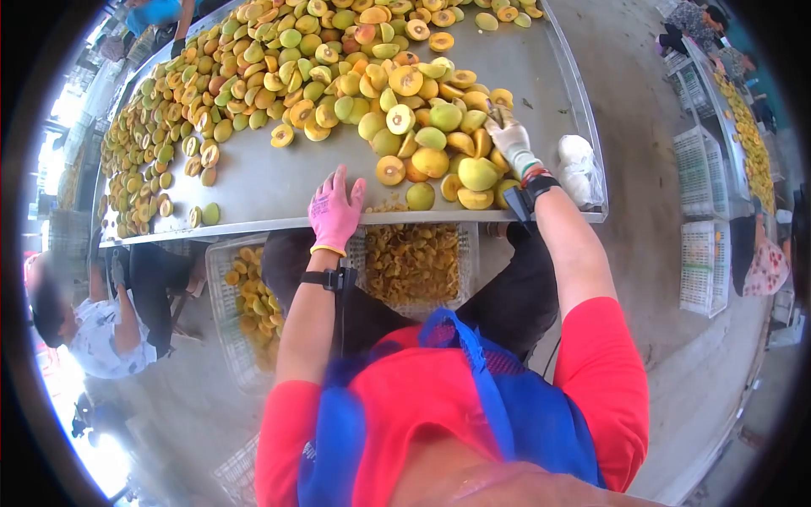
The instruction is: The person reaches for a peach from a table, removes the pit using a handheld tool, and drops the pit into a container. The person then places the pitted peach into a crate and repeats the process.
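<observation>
My left hand [332, 211], in a pink glove, lies on the metal table [262, 182] near its front edge, fingers spread and nothing held. In a whitish glove, my right hand [510, 140] reaches to the right side of a heap of halved yellow-green fruit [431, 139]. Its fingers touch or hover by the fruit; whether they hold anything is hidden. Some halves show a brown stone or hollow in the middle.
A crate of brown scraps [411, 266] stands below the table edge, between my knees. Another crate [226, 313] with fruit halves is left of it. White plastic bundle [578, 169] at the table's right corner. A co-worker [106, 334] sits at left; others work at right.
</observation>
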`<state>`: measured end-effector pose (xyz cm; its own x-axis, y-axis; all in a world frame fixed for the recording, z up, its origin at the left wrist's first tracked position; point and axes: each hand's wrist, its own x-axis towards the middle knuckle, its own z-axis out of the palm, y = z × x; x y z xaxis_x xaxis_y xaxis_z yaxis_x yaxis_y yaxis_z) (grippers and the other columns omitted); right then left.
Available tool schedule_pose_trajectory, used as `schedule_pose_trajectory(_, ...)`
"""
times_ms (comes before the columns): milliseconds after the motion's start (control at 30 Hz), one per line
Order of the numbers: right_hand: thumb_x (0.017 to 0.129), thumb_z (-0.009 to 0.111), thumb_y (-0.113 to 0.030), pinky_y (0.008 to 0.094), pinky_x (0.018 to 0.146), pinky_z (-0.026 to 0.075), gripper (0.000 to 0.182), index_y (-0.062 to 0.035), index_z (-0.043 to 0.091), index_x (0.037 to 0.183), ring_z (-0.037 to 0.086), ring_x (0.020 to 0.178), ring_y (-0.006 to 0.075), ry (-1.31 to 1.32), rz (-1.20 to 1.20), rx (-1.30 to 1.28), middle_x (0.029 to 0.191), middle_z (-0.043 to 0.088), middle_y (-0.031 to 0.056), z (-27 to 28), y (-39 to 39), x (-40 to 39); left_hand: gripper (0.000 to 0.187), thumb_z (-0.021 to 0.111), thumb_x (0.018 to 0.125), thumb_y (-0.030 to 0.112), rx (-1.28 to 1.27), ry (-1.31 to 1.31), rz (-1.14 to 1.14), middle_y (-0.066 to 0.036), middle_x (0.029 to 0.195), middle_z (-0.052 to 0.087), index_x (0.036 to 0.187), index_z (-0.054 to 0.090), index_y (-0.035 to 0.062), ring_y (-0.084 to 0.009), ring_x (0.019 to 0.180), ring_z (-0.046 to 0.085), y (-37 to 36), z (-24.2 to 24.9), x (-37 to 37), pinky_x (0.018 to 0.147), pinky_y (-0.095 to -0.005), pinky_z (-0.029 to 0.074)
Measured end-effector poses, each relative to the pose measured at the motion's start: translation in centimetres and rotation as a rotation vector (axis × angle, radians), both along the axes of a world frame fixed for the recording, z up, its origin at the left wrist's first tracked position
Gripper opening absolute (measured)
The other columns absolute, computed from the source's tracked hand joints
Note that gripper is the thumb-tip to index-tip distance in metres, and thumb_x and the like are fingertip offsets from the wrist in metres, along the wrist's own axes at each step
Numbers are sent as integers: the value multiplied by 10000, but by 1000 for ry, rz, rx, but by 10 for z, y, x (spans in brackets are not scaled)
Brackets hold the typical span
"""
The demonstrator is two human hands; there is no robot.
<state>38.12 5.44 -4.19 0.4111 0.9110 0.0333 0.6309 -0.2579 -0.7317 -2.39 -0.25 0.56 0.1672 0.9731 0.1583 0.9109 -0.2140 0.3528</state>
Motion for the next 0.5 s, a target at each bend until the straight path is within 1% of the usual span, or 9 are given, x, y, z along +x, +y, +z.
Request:
schedule_pose_trajectory(67,879,645,-509,477,894,533,558,-179,592,1326,676,1047,404,25,-82,-22,1117,717,184,1,0,-35,539,555,1002,439,56,-19,-5,-165,1345,609,1419,526,100,-374,1193,591,-2,0,0,990,-457,480)
schedule_pose_trajectory(100,884,635,-504,494,881,532,544,-148,590,1292,676,1019,425,52,-92,-39,1079,722,196,7,-1,-52,551,556,997,454,62,-29,3,-154,1349,609,1418,525,99,-366,1203,588,-3,-2,-1,999,-462,472)
schedule_pose_trajectory(133,886,626,-514,502,892,524,576,-149,564,1327,669,1030,441,24,-95,-87,1090,715,220,9,-1,-63,564,557,993,470,72,-38,10,-143,1353,608,1416,525,98,-358,1213,584,-1,-4,-2,1008,-467,465)
schedule_pose_trajectory(200,888,633,-511,502,908,516,615,-128,541,1360,658,1055,451,120,-43,-106,1113,708,232,1,4,-74,579,558,989,486,83,-39,20,-131,1359,607,1417,523,98,-349,1226,579,-3,-8,-4,1019,-473,454)
schedule_pose_trajectory(267,908,676,-467,452,902,523,629,-94,525,1392,650,1099,434,277,93,34,1126,706,233,-3,-1,-81,582,556,989,488,96,-33,30,-128,1362,604,1422,520,100,-346,1232,576,-2,-8,-3,1024,-474,448)
schedule_pose_trajectory(333,915,695,-440,416,852,540,518,-79,605,1275,684,1039,402,260,161,23,1068,725,207,1,-2,-75,553,562,996,448,111,-53,28,-153,1350,609,1427,519,104,-364,1208,588,-2,-9,-3,1006,-470,464)
schedule_pose_trajectory(400,908,718,-410,394,801,554,409,-64,657,1117,713,959,366,196,149,-79,994,738,177,44,-12,-69,539,563,1000,432,104,-56,30,-162,1340,614,1427,522,106,-371,1195,595,-5,-6,-5,995,-467,473)
schedule_pose_trajectory(433,892,744,-370,386,761,559,348,-59,659,1021,723,876,335,90,91,60,939,741,155,53,-13,-63,538,562,1000,435,98,-57,32,-160,1337,617,1424,525,106,-369,1195,596,-5,-5,-4,993,-466,475)
schedule_pose_trajectory(500,875,735,-291,416,791,557,268,-80,666,1025,710,889,354,-11,-17,300,952,739,144,22,9,-23,535,561,1000,440,87,-57,40,-156,1326,626,1416,533,105,-363,1189,601,-4,-3,-3,988,-462,478)
